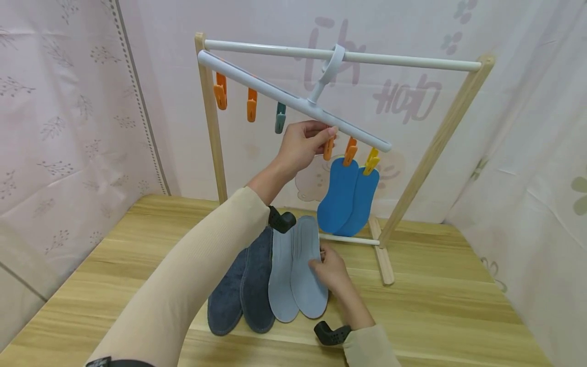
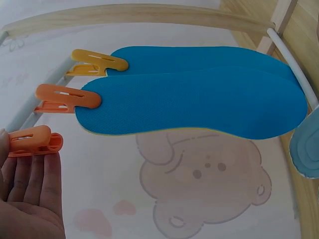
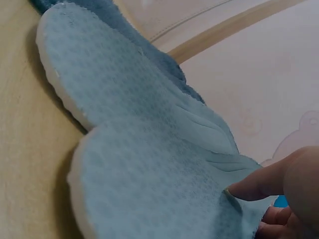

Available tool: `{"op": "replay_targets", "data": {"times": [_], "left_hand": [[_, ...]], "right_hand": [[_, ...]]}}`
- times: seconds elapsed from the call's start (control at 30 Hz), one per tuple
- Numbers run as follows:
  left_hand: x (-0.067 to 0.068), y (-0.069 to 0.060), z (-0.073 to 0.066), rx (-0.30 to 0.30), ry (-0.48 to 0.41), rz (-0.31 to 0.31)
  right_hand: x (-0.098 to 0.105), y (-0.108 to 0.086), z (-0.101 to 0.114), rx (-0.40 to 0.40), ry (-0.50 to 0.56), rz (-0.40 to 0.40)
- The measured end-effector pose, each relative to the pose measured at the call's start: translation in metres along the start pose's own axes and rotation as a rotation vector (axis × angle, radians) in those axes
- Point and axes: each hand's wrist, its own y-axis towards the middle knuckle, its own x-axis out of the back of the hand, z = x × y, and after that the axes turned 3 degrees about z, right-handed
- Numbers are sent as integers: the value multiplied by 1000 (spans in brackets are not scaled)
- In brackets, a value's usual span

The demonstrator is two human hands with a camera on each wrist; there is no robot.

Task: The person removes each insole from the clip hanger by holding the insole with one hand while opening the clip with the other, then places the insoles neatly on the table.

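Observation:
My left hand (image 1: 300,145) pinches an orange clip (image 1: 328,148) under the white clip hanger (image 1: 275,93), thumb on one side and fingers on the other. In the left wrist view nothing is between that clip's jaws. Beside it, an orange clip (image 2: 67,97) and a yellow clip (image 2: 97,62) hold two blue insoles (image 2: 199,102), which overlap. Lower down, my right hand (image 1: 332,267) grips the edge of the right-hand light grey insole (image 1: 308,285), its thumb on the face. Another light grey insole (image 1: 282,285) overlaps with it on the left.
Two dark grey insoles (image 1: 258,290) lie left of the light ones on the wooden table (image 1: 449,295). The hanger hooks over the top bar (image 1: 412,61) of a wooden-sided rack and tilts down rightward. Two orange clips (image 1: 251,105) and a green clip (image 1: 280,118) hang on its left.

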Motion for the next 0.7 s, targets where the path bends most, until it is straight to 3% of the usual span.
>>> {"op": "replay_targets", "data": {"times": [0.37,0.7], "left_hand": [[-3,0,2,-11,-2,5],[-3,0,1,-3,-1,5]], "right_hand": [[-3,-5,-3,49,-217,-74],[-1,-8,1,54,-287,-84]]}}
